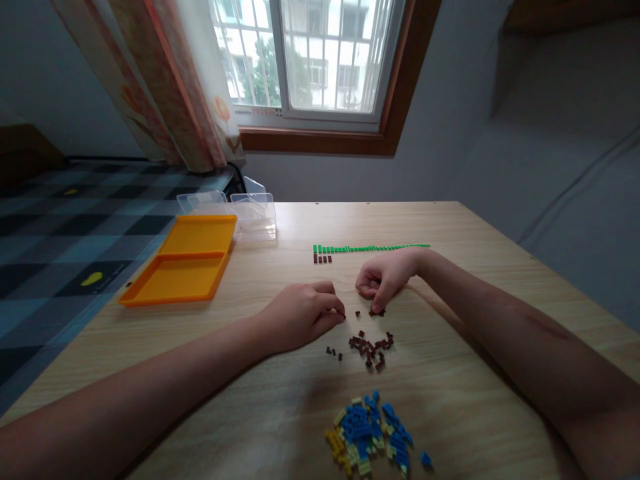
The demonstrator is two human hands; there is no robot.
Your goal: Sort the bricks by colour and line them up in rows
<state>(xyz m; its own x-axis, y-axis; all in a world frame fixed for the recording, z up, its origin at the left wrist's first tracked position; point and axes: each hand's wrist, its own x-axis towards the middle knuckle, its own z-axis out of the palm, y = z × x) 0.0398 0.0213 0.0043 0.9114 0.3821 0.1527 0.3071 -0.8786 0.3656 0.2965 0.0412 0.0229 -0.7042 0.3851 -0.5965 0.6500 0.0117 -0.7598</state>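
Note:
My left hand (300, 313) reaches in from the left, its thumb and fingers pinched together, with a dark speck of a small brown brick (344, 317) at the tips. Opposite it, my right hand (387, 277) is curled, its fingertips down on small brown bricks (381, 313); its grip is partly hidden. One loose brown brick (357, 314) lies between the hands. Just nearer is a loose pile of brown bricks (370, 348), with several darker ones (334, 352) to its left. Beyond the hands runs a long row of green bricks (345, 249), with a short brown row (324, 259) along its near side.
A heap of blue, yellow and cream bricks (363, 430) lies at the near edge of view. An open orange case (175, 303) rests at the table's left, beside clear plastic boxes (255, 230). The wooden table (475, 267) stands by a window and a checked bed (30, 267).

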